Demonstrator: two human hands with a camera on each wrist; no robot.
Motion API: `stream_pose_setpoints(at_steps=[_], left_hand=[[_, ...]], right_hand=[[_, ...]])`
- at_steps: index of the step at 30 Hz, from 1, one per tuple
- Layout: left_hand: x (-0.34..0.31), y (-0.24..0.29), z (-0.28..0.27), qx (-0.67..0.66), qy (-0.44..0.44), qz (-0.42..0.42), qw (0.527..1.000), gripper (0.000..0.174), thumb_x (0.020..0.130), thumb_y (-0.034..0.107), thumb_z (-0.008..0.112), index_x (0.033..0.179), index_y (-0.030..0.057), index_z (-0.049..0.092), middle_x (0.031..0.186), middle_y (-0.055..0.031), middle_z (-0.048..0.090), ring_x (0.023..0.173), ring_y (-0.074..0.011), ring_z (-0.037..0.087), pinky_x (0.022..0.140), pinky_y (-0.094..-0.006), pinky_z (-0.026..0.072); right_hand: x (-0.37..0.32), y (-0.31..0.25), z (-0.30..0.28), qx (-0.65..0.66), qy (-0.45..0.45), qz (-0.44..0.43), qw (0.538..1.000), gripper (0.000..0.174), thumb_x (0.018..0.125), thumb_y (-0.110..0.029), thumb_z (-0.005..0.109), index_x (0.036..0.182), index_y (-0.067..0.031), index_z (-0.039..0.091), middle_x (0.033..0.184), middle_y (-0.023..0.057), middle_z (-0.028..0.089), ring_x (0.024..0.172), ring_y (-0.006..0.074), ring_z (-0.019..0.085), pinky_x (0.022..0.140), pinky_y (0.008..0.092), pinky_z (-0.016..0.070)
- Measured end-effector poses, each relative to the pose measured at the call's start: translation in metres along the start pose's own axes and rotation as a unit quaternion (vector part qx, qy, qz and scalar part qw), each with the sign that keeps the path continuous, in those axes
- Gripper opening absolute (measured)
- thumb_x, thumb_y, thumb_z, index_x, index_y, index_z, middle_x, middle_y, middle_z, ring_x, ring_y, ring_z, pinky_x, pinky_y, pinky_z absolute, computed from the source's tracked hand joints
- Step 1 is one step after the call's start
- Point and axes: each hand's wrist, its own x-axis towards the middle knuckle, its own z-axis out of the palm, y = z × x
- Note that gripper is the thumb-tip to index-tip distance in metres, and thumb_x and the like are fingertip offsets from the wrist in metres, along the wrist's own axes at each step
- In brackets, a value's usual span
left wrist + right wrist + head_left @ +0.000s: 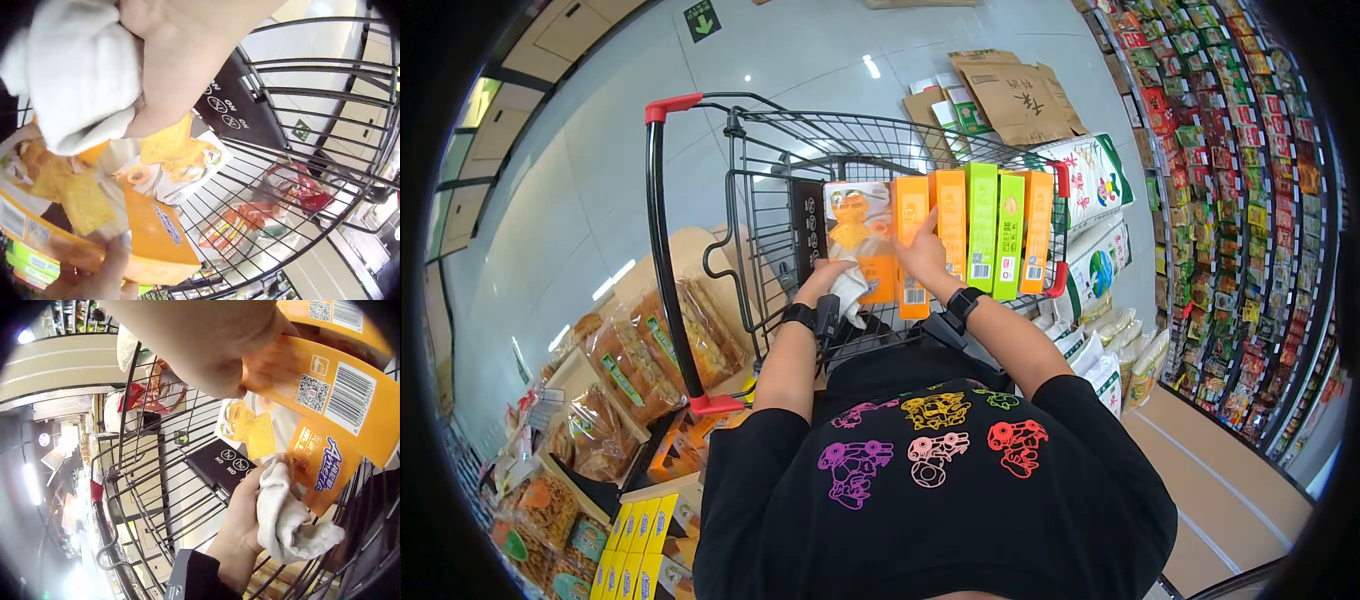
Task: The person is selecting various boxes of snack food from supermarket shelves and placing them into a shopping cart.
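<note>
My left hand grips a crumpled white cloth inside the shopping cart. Under the cloth lies an orange box with a picture of yellow food pieces on its face. In the head view my right hand holds an upright orange box just beside it. The left wrist view shows the right thumb against that box's edge. More boxes stand in a row to the right: orange, green and another orange one.
Black wire walls and a red-cornered handle frame the cart. Flattened cardboard and white sacks lie beyond it. Packaged bread is displayed at left. Shelves of small packets stand at right.
</note>
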Motion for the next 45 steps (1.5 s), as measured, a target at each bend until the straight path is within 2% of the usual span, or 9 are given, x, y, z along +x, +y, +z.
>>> stream_pose_setpoints(at_steps=[14, 17, 21, 27, 30, 33, 34, 38, 45], left_hand=[[0.005, -0.015, -0.016, -0.040, -0.055, 0.033, 0.997, 0.018, 0.075, 0.016, 0.059, 0.084, 0.0003, 0.060, 0.074, -0.0060, 0.062, 0.061, -0.0160, 0.060, 0.055, -0.0265, 0.0474], [0.009, -0.014, -0.008, -0.060, -0.047, 0.072, 0.994, 0.032, 0.074, 0.015, 0.060, 0.101, -0.0017, 0.053, 0.083, -0.0090, 0.061, 0.069, -0.0160, 0.060, 0.058, -0.0272, 0.0473], [-0.035, 0.026, 0.033, 0.147, -0.057, 0.088, 0.984, 0.080, 0.067, 0.016, 0.066, 0.131, 0.0002, 0.020, 0.108, -0.0170, 0.052, 0.092, -0.0194, 0.055, 0.070, -0.0271, 0.0454], [-0.043, 0.028, 0.070, 0.257, -0.080, 0.165, 0.949, 0.082, 0.058, 0.016, 0.069, 0.129, 0.0025, 0.029, 0.118, -0.0149, 0.048, 0.109, -0.0246, 0.047, 0.088, -0.0298, 0.0378], [-0.039, 0.019, 0.070, 0.323, -0.039, 0.172, 0.930, 0.083, 0.058, 0.017, 0.069, 0.129, 0.0020, 0.029, 0.118, -0.0155, 0.047, 0.110, -0.0253, 0.045, 0.090, -0.0303, 0.0362], [-0.038, 0.011, 0.067, 0.280, -0.069, 0.201, 0.936, 0.084, 0.058, 0.017, 0.070, 0.129, 0.0015, 0.028, 0.119, -0.0164, 0.047, 0.111, -0.0256, 0.044, 0.091, -0.0309, 0.0354], [-0.038, 0.009, 0.067, 0.263, -0.064, 0.181, 0.945, 0.085, 0.059, 0.017, 0.070, 0.130, 0.0009, 0.026, 0.119, -0.0172, 0.047, 0.111, -0.0255, 0.045, 0.090, -0.0310, 0.0362], [-0.063, 0.016, 0.077, 0.293, -0.012, 0.183, 0.938, 0.087, 0.060, 0.017, 0.070, 0.132, 0.0007, 0.023, 0.117, -0.0175, 0.047, 0.107, -0.0248, 0.047, 0.086, -0.0299, 0.0397], [-0.062, -0.006, 0.068, 0.344, 0.046, 0.150, 0.926, 0.100, 0.059, 0.021, 0.072, 0.135, -0.0005, 0.011, 0.115, -0.0194, 0.050, 0.099, -0.0242, 0.053, 0.082, -0.0299, 0.0425]], right_hand=[[0.006, 0.011, 0.008, -0.040, 0.027, -0.038, 0.998, 0.096, 0.068, -0.033, 0.062, 0.133, 0.0033, 0.001, 0.070, 0.0199, 0.059, 0.061, 0.0347, 0.058, 0.054, 0.0431, 0.0472], [0.008, 0.014, 0.007, -0.055, 0.034, -0.019, 0.998, 0.097, 0.068, -0.034, 0.063, 0.132, 0.0042, 0.002, 0.070, 0.0194, 0.059, 0.060, 0.0346, 0.059, 0.054, 0.0429, 0.0474], [0.000, 0.015, -0.001, -0.038, 0.009, -0.037, 0.999, 0.101, 0.068, -0.036, 0.064, 0.131, 0.0045, -0.004, 0.072, 0.0222, 0.060, 0.062, 0.0368, 0.059, 0.055, 0.0429, 0.0483], [0.007, 0.023, 0.007, -0.044, 0.031, -0.073, 0.996, 0.101, 0.072, -0.031, 0.063, 0.130, 0.0051, -0.012, 0.075, 0.0258, 0.059, 0.063, 0.0389, 0.058, 0.056, 0.0424, 0.0486], [-0.001, 0.023, 0.000, -0.022, 0.004, -0.065, 0.998, 0.099, 0.073, -0.029, 0.062, 0.130, 0.0050, -0.011, 0.095, 0.0333, 0.052, 0.077, 0.0406, 0.057, 0.061, 0.0418, 0.0487], [-0.013, 0.028, 0.002, -0.093, 0.081, -0.187, 0.975, 0.093, 0.073, -0.027, 0.063, 0.132, 0.0052, 0.000, 0.114, 0.0393, 0.035, 0.102, 0.0425, 0.046, 0.081, 0.0421, 0.0434], [-0.013, 0.029, 0.004, -0.147, 0.125, -0.261, 0.946, 0.085, 0.071, -0.027, 0.063, 0.133, 0.0033, 0.013, 0.128, 0.0338, 0.021, 0.121, 0.0403, 0.026, 0.097, 0.0446, 0.0275], [-0.018, 0.039, 0.003, -0.223, 0.048, -0.399, 0.888, 0.075, 0.071, -0.030, 0.063, 0.129, 0.0019, 0.027, 0.134, 0.0212, 0.024, 0.125, 0.0371, 0.020, 0.101, 0.0487, 0.0168], [-0.024, 0.053, -0.014, -0.175, 0.014, -0.432, 0.884, 0.064, 0.072, -0.024, 0.060, 0.125, -0.0019, 0.034, 0.131, 0.0219, 0.027, 0.124, 0.0379, 0.023, 0.101, 0.0468, 0.0204]])
